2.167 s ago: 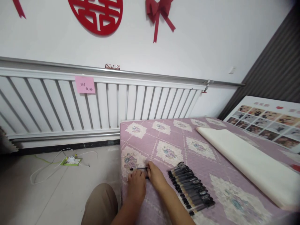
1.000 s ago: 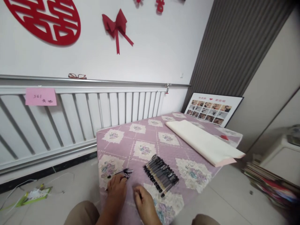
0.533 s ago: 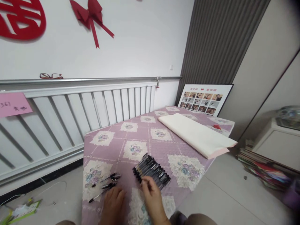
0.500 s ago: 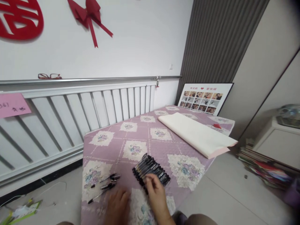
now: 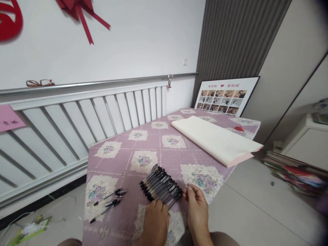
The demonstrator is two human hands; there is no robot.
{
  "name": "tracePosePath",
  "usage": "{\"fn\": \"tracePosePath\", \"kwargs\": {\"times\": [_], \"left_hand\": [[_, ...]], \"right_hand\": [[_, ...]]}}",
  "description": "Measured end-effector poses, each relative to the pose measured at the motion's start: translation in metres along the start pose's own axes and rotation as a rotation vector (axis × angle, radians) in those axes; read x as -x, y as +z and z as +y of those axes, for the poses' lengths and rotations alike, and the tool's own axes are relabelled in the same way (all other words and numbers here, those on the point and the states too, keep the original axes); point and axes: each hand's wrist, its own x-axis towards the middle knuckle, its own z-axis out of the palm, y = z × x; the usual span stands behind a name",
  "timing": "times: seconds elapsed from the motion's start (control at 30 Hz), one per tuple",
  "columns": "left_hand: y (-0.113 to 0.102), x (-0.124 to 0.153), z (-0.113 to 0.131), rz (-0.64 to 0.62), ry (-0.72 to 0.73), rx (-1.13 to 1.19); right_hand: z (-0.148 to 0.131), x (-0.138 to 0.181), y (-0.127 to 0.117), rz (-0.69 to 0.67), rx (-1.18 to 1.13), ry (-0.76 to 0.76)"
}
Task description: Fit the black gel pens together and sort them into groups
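Several black-capped gel pens (image 5: 160,182) with clear barrels lie side by side in a slanted row on the tablecloth. My left hand (image 5: 155,220) is closed at the near, lower end of the row, its curled fingers on the end of the nearest pen. Its fingertips are partly hidden. Beside the capped ends at the right, my right hand (image 5: 197,206) has thumb and forefinger pinched together; whatever is between them cannot be made out. To the left, a few loose pens (image 5: 105,210) lie apart from the row, pointing different ways.
The purple floral tablecloth (image 5: 123,171) covers the table. A folded cream sheet (image 5: 210,138) lies toward the right edge, with a small red piece (image 5: 239,128) beyond it. A white radiator (image 5: 107,112) runs behind; a photo board (image 5: 222,97) leans at the back corner.
My left hand has moved right, from near the loose pens to the row's lower end. My right hand has shifted right, off the row to its capped ends. The view has tilted slightly.
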Motion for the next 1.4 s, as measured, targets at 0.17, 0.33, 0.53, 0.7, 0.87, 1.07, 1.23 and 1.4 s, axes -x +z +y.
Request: {"fn": "tracePosePath", "kwargs": {"times": [0.17,0.33,0.53,0.7,0.87,1.07,1.23,1.4], "left_hand": [[-0.008,0.003,-0.001,-0.012,-0.033,0.05],[-0.016,0.023,-0.038,0.098,-0.135,0.293],[-0.018,0.065,-0.1,0.157,-0.22,0.416],[-0.023,0.094,-0.126,0.169,-0.202,0.387],[-0.036,0.101,-0.128,0.129,-0.286,0.431],[-0.055,0.087,-0.11,0.127,-0.305,0.651],[-0.059,0.086,-0.11,0.14,-0.358,0.513],[-0.062,0.087,-0.113,0.096,-0.32,0.295]], "right_hand": [[0.004,0.0,0.003,-0.023,-0.08,0.032],[0.001,0.01,0.016,-0.067,-0.201,0.043],[0.014,0.047,0.061,-0.495,-0.006,0.249],[0.039,0.081,0.091,-0.803,0.131,0.315],[0.043,0.096,0.102,-0.896,0.219,0.231],[0.032,0.107,0.106,-0.965,0.266,0.12],[0.04,0.104,0.103,-0.96,0.268,0.151],[0.04,0.103,0.103,-0.962,0.31,0.15]]}}
